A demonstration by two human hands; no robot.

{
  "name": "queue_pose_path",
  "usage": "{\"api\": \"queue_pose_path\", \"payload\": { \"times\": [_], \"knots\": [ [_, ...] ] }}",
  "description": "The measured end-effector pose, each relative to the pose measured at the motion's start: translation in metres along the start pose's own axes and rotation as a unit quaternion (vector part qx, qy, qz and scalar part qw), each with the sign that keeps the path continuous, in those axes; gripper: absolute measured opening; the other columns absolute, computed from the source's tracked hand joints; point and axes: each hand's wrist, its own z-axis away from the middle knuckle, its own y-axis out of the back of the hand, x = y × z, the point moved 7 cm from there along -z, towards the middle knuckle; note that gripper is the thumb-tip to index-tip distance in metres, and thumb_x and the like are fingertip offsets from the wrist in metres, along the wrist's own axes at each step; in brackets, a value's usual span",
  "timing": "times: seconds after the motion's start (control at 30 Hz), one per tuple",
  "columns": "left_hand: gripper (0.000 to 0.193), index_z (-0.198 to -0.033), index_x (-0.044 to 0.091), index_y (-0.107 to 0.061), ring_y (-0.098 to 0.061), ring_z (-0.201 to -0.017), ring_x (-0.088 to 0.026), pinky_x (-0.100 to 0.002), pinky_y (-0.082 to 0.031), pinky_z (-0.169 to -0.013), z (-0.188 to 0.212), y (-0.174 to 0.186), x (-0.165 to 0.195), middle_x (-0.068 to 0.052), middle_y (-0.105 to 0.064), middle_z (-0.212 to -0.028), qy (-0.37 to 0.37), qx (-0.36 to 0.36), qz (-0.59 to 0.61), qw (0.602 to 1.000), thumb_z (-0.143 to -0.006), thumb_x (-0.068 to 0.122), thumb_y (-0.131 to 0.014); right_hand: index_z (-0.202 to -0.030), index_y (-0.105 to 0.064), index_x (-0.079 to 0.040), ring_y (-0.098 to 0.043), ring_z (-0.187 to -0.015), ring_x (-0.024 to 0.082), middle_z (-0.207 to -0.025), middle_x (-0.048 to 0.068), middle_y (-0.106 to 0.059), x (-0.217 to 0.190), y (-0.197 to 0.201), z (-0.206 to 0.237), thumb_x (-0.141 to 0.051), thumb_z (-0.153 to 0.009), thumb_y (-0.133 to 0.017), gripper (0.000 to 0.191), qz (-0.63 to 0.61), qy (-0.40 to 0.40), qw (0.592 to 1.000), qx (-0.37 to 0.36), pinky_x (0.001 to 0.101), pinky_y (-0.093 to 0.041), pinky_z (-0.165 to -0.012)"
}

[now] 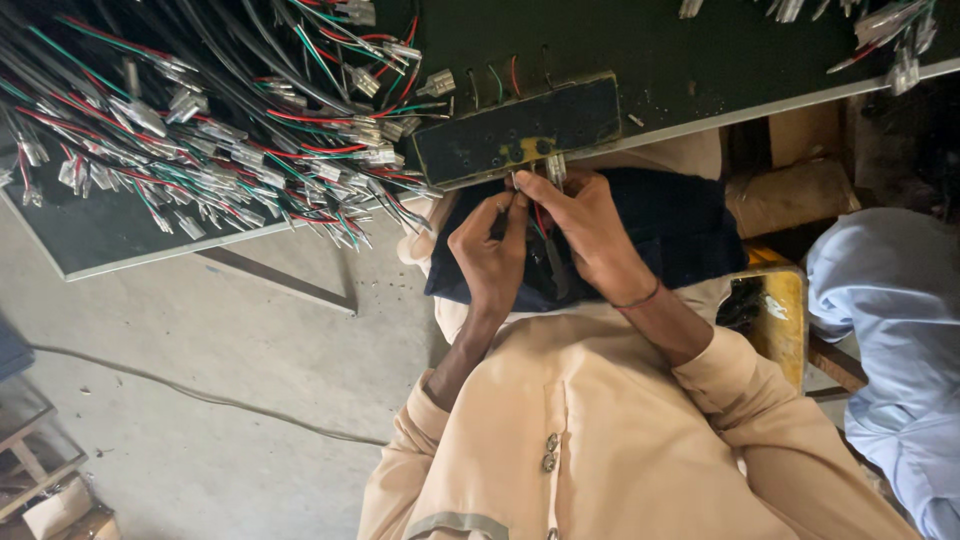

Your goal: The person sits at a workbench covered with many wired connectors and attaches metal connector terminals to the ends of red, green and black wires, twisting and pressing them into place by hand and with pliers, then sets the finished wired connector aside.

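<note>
Concrete floor (200,330) below, dark counter (700,60) above the lap.
Left hand (490,255) and right hand (585,225) meet, fingers pinching thin wires (538,215) running up to the connector (556,168) just beyond the right fingertips; wire bundle (220,140) lies far left.

Both hands (545,235) work close together at the edge of the dark fixture block (520,128), leaving little gap between them. A dense wire bundle (220,130) crowds the surface (700,60) on one side. The surface beyond the block is largely open. A neighbouring person's blue sleeve (890,310) stands near.
</note>
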Motion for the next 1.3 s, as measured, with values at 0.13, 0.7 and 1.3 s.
{"api": "queue_pose_path", "payload": {
  "times": [0.13,0.7,1.3],
  "knots": [
    [0.006,-0.098,-0.001,-0.071,-0.057,-0.062,-0.008,-0.027,-0.047,-0.059,-0.001,-0.001,0.003,-0.008,-0.066,-0.074,-0.021,-0.004,0.009,1.0,-0.097,0.006,-0.071,-0.1,-0.078,0.002,-0.057,-0.068,0.004,-0.083,0.001,-0.071,0.003,-0.002,-0.001,-0.017,-0.094,-0.076,0.02,-0.005,-0.026,1.0,0.016,0.0212,-0.042,-0.056],
    [0.008,-0.099,-0.002,-0.071,-0.058,-0.064,-0.011,-0.028,-0.049,-0.062,-0.004,0.001,0.008,-0.011,-0.068,-0.078,-0.053,-0.009,-0.015,0.998,-0.097,0.005,-0.073,-0.093,-0.075,0.0,-0.054,-0.063,0.004,-0.077,-0.002,-0.066,-0.003,-0.005,0.001,-0.018,-0.095,-0.075,0.018,-0.016,-0.01,1.0,0.022,0.0228,-0.041,-0.053],
    [0.013,-0.097,-0.002,-0.073,-0.055,-0.064,-0.002,-0.023,-0.047,-0.055,-0.002,-0.006,-0.02,-0.001,-0.066,-0.071,0.091,-0.008,0.064,0.994,-0.098,0.011,-0.073,-0.092,-0.076,-0.001,-0.058,-0.058,0.007,-0.073,0.002,-0.068,-0.001,-0.004,0.001,-0.019,-0.091,-0.075,0.018,-0.032,-0.035,0.999,0.013,0.0251,-0.044,-0.053]
  ]
}}
